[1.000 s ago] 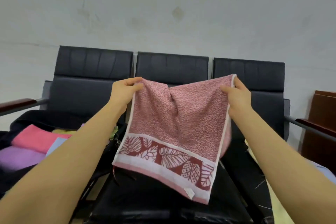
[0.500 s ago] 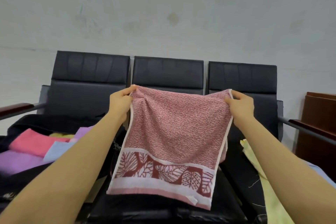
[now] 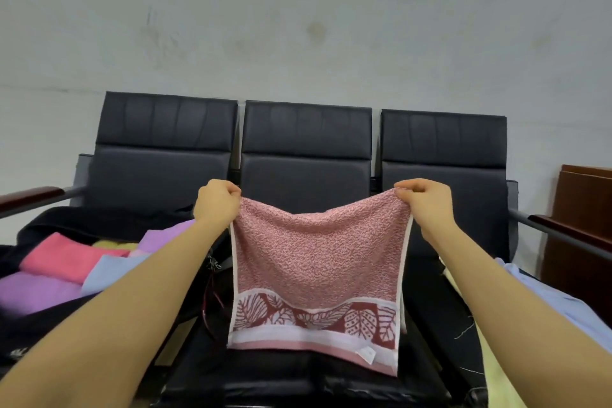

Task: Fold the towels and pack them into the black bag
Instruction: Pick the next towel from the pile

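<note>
- Head view: I see the pink towel (image 3: 318,262) held up in the air in front of the middle seat of the black bench (image 3: 304,149), hanging down with its leaf-patterned border at the bottom and a small white label near the lower right corner.
- My left hand (image 3: 217,204) pinches the towel's upper left corner, fingers curled over the edge.
- My right hand (image 3: 425,202) pinches the upper right corner the same way; the top edge sags slightly between the two hands.
- The towel's lower edge hangs just above the middle seat cushion; I cannot tell whether it touches.
- To the left, on the left seat, the black bag (image 3: 39,225) lies open with folded towels inside: a coral pink one (image 3: 63,258), a purple one (image 3: 33,291), a light blue one (image 3: 109,270), and a bit of yellow behind.
- On the right seat lie a pale yellow cloth (image 3: 500,378) and a light blue cloth (image 3: 556,301), near my right forearm.
- A brown wooden cabinet (image 3: 583,225) stands at the far right.
</note>
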